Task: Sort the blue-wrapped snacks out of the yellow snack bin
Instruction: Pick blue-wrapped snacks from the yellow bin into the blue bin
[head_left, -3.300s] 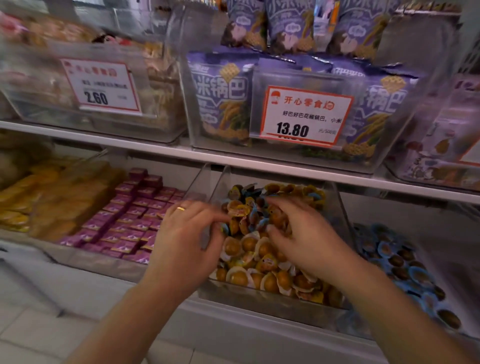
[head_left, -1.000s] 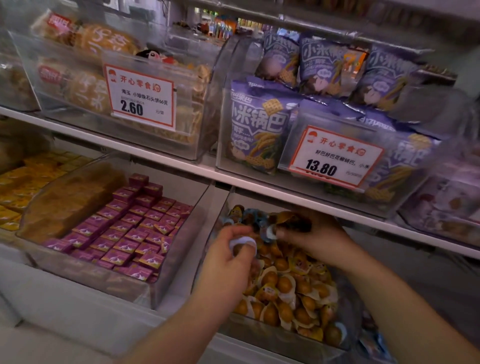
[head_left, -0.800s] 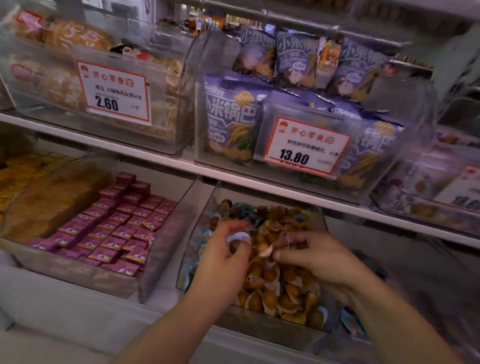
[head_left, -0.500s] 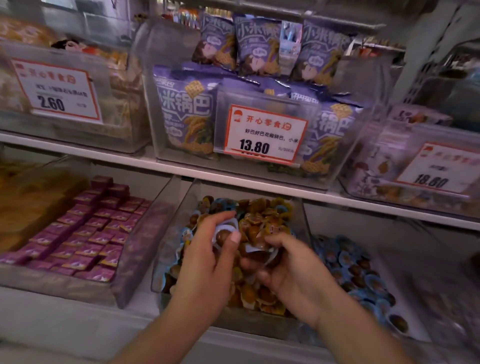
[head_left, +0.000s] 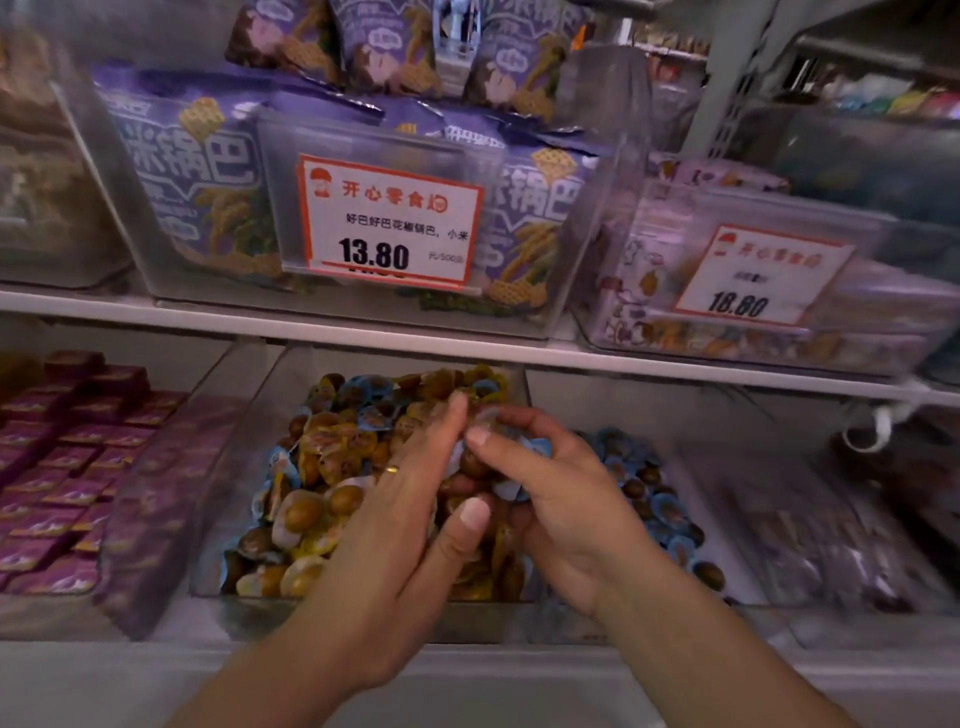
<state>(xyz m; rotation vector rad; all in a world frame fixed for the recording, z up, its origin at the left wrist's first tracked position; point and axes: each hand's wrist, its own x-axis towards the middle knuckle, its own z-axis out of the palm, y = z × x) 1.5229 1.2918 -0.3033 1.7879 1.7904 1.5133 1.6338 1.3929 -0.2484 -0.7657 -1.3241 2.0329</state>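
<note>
Blue-wrapped snacks (head_left: 527, 449) pinched in right hand (head_left: 558, 501), above yellow snack bin (head_left: 249, 519); left hand (head_left: 410, 530) fingers straight, touching; blue bin (head_left: 691, 483) lies right.

Purple bags (head_left: 208, 171), price tag (head_left: 389, 221), magenta packets (head_left: 67, 467)

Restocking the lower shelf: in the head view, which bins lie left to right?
Purple-wrapped snack bin → yellow snack bin, both hands over it → blue-wrapped snacks → a blurred bin.

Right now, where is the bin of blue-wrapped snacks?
In the head view, the blue snack bin sits on the lower shelf, immediately right of the yellow snack bin, just behind the right hand.
</note>
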